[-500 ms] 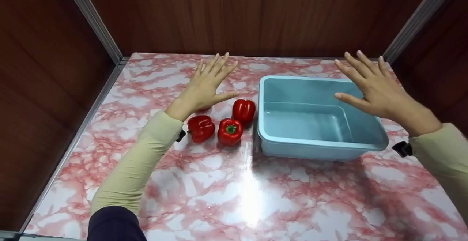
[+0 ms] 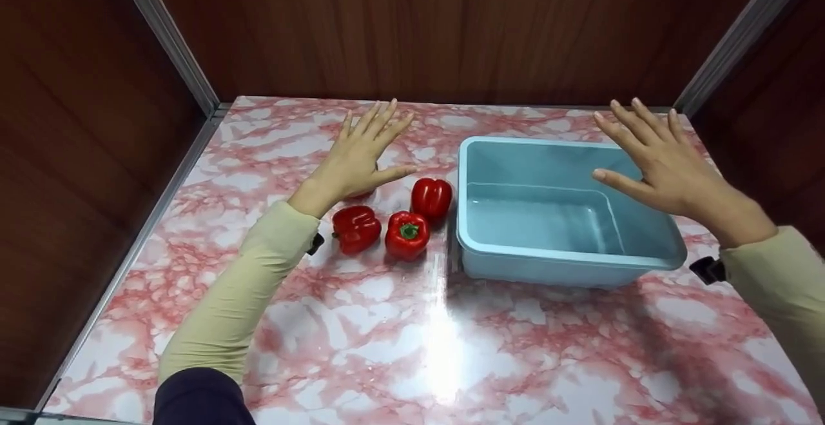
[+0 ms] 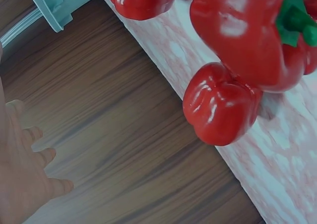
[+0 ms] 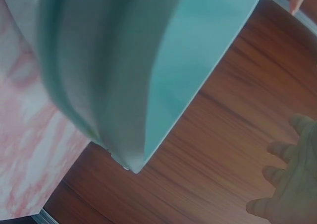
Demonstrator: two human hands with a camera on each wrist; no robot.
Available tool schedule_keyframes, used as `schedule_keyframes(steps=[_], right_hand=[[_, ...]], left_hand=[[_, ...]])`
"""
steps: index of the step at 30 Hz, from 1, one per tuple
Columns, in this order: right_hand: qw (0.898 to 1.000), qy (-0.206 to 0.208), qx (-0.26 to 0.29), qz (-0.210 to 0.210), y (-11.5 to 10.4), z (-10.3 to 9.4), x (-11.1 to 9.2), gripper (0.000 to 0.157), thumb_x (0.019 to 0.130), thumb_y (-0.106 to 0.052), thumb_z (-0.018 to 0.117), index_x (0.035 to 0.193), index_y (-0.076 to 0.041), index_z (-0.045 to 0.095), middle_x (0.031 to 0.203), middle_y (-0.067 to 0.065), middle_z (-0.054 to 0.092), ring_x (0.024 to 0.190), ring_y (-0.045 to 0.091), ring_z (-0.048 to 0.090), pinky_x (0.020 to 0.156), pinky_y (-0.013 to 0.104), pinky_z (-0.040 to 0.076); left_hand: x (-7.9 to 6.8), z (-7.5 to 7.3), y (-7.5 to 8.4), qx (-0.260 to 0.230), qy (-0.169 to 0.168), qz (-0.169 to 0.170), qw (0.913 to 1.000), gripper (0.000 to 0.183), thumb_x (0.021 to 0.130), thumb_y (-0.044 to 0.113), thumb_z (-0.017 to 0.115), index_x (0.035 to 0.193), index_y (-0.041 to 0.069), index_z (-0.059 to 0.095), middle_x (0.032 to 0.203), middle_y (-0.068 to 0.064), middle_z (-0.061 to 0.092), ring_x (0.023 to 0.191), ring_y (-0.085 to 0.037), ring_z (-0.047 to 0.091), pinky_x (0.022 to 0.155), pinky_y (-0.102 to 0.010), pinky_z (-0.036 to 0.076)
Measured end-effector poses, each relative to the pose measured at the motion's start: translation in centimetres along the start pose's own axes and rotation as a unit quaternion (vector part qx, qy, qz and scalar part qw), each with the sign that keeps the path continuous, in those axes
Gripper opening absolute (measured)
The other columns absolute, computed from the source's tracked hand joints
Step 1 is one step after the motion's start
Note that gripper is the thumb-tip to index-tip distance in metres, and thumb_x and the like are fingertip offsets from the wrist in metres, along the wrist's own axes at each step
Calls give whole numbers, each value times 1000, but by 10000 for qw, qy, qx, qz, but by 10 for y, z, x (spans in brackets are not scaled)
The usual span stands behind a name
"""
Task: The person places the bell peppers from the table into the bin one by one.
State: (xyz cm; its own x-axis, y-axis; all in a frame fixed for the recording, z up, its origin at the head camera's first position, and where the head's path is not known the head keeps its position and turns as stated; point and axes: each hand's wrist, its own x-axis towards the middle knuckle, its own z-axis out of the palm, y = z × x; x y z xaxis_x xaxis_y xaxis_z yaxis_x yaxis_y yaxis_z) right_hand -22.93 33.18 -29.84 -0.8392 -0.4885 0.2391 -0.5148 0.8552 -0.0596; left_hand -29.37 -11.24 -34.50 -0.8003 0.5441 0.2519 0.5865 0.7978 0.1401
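Fingers spread and palm down, my left hand (image 2: 351, 160) hovers over the left side of the table, holding nothing. Beneath and beside it lie glossy red bell peppers: one on its side (image 2: 356, 229), one with its green stem up (image 2: 407, 235) and one near the tub (image 2: 432, 198). Another is mostly hidden under the hand; in the left wrist view a small red pepper (image 3: 221, 105) sits behind a larger one (image 3: 242, 35). My right hand (image 2: 670, 170), also spread and bare of any object, hangs above the right side of a light blue plastic tub (image 2: 567, 256).
The table (image 2: 361, 360) has a red and white marbled top. Dark wood panels (image 2: 412, 31) with metal edge strips (image 2: 171, 41) close it in at the back and both sides. The tub's inside floor (image 2: 535, 218) shows bare.
Both hands keep their spread pose with only a slight shift in the view. The peppers and the tub stay where they were on the table.
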Motion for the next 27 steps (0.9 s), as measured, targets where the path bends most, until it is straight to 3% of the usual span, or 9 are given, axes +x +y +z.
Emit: schedule_keyframes(steps=[16, 27], right_hand=[[9997, -174, 129, 144, 6, 4, -6, 75, 91, -48, 51, 149, -29, 8, 156, 3, 2, 143, 25, -7, 109, 51, -17], [9996, -208, 127, 156, 11, 11, -7, 74, 91, -48, 51, 149, -28, 11, 156, 6, 6, 143, 28, -4, 109, 51, -17]], left_hand=[[-6, 7, -13, -8, -15, -88, 10000, 80, 83, 70, 40, 149, 32, 14, 157, 0, 2, 143, -28, 3, 111, -57, 0], [-9, 10, -18, -4, -96, -184, 9998, 80, 84, 69, 41, 149, 33, 11, 157, -2, 7, 143, -27, 2, 111, -59, 0]])
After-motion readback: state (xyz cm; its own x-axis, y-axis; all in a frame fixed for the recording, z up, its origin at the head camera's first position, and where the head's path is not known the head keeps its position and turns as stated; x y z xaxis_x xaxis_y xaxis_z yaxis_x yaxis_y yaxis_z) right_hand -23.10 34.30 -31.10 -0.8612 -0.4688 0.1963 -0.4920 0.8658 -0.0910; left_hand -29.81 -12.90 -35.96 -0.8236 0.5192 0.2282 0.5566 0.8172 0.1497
